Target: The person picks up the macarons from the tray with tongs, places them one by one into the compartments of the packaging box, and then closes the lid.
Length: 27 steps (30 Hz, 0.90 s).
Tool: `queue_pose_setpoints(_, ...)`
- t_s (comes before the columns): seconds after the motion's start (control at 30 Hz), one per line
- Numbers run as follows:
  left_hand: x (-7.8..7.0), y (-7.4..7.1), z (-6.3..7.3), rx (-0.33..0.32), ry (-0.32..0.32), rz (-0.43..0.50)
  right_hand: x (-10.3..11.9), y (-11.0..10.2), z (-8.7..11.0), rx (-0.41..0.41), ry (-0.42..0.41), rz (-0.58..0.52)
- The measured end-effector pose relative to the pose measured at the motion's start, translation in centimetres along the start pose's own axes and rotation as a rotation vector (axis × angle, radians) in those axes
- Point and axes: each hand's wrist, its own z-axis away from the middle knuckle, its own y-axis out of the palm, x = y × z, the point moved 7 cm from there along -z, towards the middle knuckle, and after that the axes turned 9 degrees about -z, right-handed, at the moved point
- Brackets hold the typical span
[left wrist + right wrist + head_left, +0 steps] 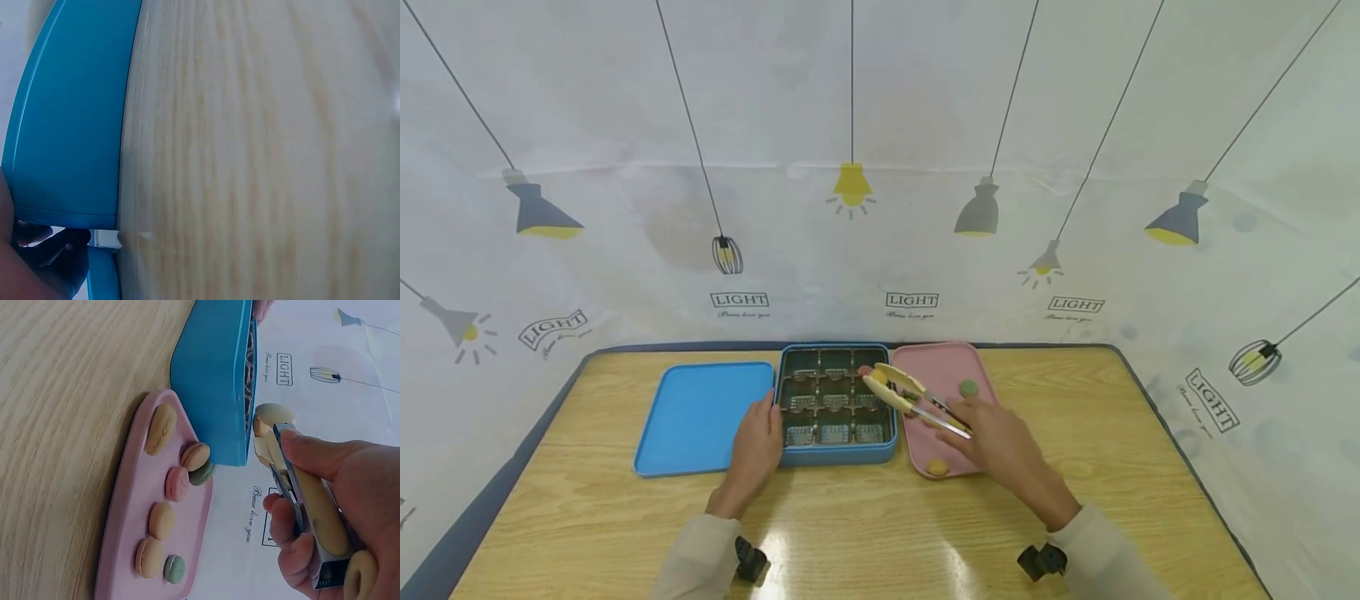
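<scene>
Cream-tipped metal tongs [320, 512] are gripped in the right hand [1003, 442], their ends over the right edge of the blue box [838, 456] with what looks like a tan macaron [260, 427] between them. The left hand [756, 446] lays fairly straight fingers against the box's left side, beside a flat blue tray [700, 417]. On the surface [887, 533], a pink tray [936, 358] carries more macarons [161, 520] just right of the box.
</scene>
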Motion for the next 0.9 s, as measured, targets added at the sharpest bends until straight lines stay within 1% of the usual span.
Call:
queue_pose_setpoints(0.17, 0.0, 0.0, -0.1, -0.029, 0.018, -0.004, 0.7, 0.5, 0.1, 0.033, -0.033, 0.028)
queue_pose_setpoints(0.3, 0.1, 0.1, -0.1, -0.021, 0.013, -0.003, 0.7, 0.5, 0.1, 0.035, -0.031, 0.016)
queue_pose_setpoints(0.57, 0.1, 0.0, -0.2, -0.007, 0.008, 0.003, -0.9, -0.3, 0.3, -0.044, 0.028, -0.029)
queue_pose_setpoints(0.63, 0.1, 0.0, -0.2, -0.004, 0.005, 0.002, -1.5, -0.5, 0.3, -0.045, 0.036, -0.038)
queue_pose_setpoints(0.73, 0.0, 0.0, -0.2, -0.004, 0.004, 0.000, -2.3, -0.5, 0.5, -0.022, 0.051, -0.047)
queue_pose_setpoints(0.9, 0.1, 0.0, -0.2, -0.008, 0.003, 0.004, -3.8, 0.1, 0.8, 0.058, 0.106, -0.058)
